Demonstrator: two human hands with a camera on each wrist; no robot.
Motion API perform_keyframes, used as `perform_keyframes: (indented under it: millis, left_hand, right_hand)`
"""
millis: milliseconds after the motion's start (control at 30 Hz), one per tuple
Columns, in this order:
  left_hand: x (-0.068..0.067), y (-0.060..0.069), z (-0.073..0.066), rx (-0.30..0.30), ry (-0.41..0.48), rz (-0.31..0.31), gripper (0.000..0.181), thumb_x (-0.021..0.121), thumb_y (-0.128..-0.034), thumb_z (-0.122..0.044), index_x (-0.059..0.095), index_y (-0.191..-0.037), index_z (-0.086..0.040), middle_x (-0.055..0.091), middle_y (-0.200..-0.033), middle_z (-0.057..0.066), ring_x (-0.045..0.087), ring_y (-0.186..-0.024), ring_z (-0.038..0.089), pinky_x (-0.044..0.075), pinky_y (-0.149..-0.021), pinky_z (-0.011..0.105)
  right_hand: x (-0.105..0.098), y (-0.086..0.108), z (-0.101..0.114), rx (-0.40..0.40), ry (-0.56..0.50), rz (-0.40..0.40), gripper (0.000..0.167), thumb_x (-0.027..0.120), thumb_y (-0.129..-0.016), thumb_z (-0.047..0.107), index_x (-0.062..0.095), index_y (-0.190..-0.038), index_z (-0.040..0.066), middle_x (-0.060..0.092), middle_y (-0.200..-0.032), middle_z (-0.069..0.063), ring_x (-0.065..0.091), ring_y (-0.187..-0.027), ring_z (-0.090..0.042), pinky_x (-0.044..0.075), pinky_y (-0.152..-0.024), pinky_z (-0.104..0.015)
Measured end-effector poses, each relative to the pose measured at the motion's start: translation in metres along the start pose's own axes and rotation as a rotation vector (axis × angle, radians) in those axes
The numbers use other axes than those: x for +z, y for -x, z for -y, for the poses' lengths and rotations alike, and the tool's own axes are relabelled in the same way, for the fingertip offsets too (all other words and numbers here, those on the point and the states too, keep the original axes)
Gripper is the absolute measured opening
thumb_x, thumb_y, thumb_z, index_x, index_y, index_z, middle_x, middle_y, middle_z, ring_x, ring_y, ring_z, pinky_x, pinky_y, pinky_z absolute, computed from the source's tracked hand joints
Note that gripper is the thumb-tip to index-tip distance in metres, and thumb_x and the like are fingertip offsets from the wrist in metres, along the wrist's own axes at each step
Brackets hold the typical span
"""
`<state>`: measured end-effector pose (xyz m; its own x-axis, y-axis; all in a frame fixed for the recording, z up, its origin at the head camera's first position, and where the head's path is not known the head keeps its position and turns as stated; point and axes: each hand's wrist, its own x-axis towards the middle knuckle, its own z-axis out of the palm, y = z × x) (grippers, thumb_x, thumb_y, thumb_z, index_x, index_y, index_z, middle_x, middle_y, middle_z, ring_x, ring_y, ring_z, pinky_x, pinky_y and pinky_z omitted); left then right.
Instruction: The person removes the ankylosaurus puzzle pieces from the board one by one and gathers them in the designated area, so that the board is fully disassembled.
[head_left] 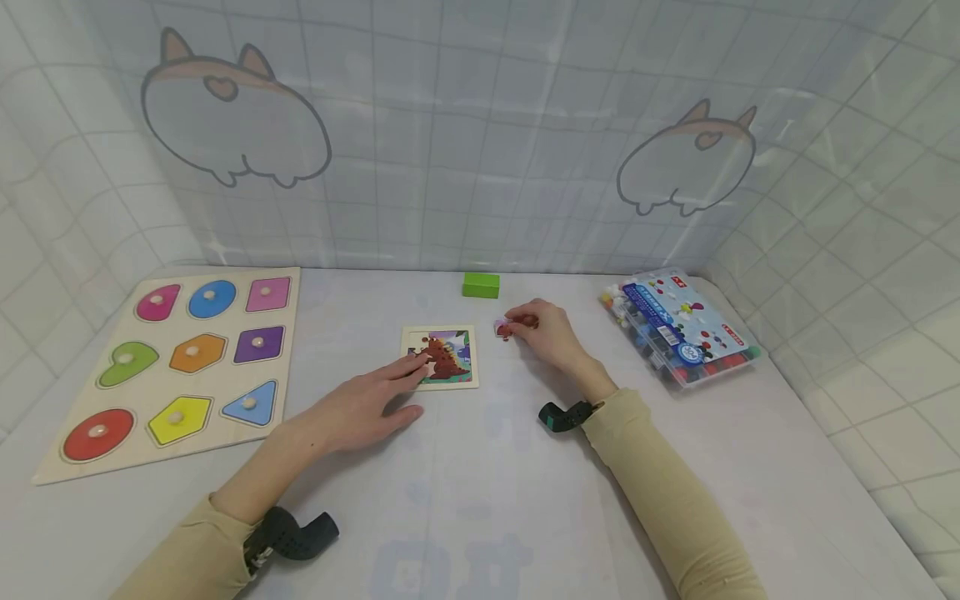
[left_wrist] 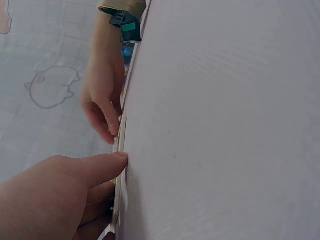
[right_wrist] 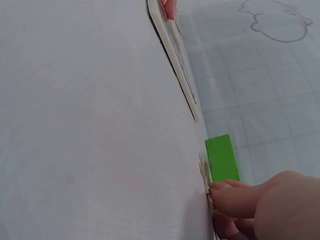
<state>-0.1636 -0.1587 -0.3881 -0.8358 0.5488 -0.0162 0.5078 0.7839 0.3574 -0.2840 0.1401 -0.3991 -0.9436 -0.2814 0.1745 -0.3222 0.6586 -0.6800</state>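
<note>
Right hand (head_left: 546, 333): thumb and fingertips pinch a small brown-and-purple puzzle piece (head_left: 502, 327) at the table's surface
Left hand (head_left: 362, 408): fingers stretched out, tips resting on the left part of the dinosaur puzzle (head_left: 450, 358)
Dinosaur puzzle: mid-table, just left of the piece
Green block (head_left: 481, 286): beyond both, toward the far edge
Shape board (head_left: 174, 327): left side, colored knobbed shapes
Plastic box (head_left: 682, 325): far right

The right hand (head_left: 549, 335) partly hides what seems a puzzle piece (head_left: 502, 328).
</note>
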Motion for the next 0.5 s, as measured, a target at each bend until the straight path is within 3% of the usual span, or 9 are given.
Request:
perform_keyframes:
  millis: [500]
  left_hand:
    - [0.0004,0.0002,-0.0005,0.0,0.004,-0.015,0.062,0.058,-0.1007,-0.039,0.041,-0.153,-0.01,0.029,-0.164,0.007,0.032,-0.149,0.03,0.035,-0.116,0.051]
  right_hand:
    - [-0.0006,0.0001,0.0021,-0.016,0.045,0.056,0.021,0.068,-0.093,0.01,0.074,-0.112,0.004,0.064,-0.104,-0.011,0.06,-0.092,-0.023,0.047,-0.078,-0.031]
